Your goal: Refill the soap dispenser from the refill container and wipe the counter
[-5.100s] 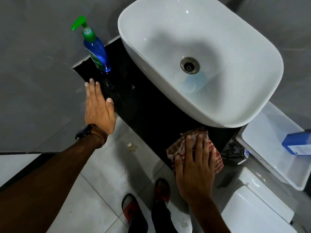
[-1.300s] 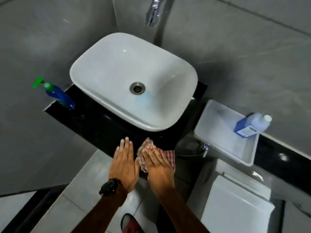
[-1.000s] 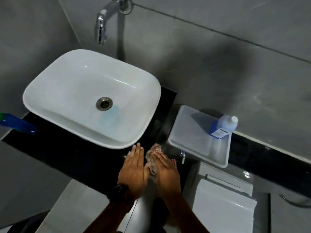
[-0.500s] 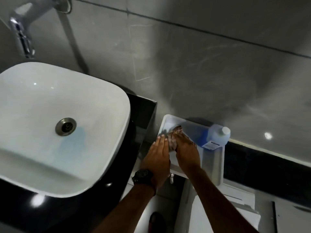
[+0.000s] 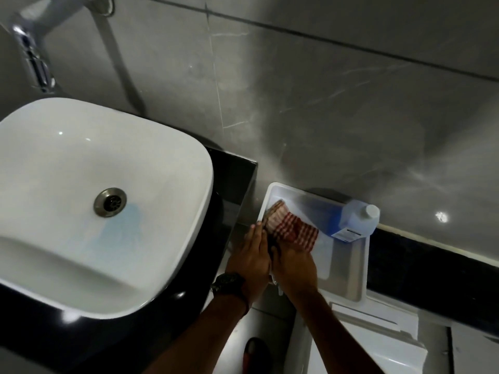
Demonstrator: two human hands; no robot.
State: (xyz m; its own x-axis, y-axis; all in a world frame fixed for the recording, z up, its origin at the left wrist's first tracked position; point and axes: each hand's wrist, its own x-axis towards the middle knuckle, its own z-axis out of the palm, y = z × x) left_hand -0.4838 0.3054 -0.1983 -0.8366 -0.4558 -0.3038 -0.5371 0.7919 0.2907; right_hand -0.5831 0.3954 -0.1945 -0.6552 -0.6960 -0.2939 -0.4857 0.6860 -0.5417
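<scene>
Head view: right hand (image 5: 293, 261) pinches the cloth (image 5: 290, 229) in the tray (image 5: 361, 268); left hand (image 5: 252, 259), fingers together, alongside. The cloth might bump the bottle (image 5: 356, 221) over.

Both hands reach forward side by side, left hand (image 5: 252, 255) flat, right hand (image 5: 293, 261) palm-down.

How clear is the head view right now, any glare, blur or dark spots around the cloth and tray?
Head view: dim overall; the checked cloth and white tray read fine, slightly soft; small glare spots on the basin and black ledge; the tap at top left is smeared and stretched by the wide lens; the wall carries a broad shadow.
</scene>
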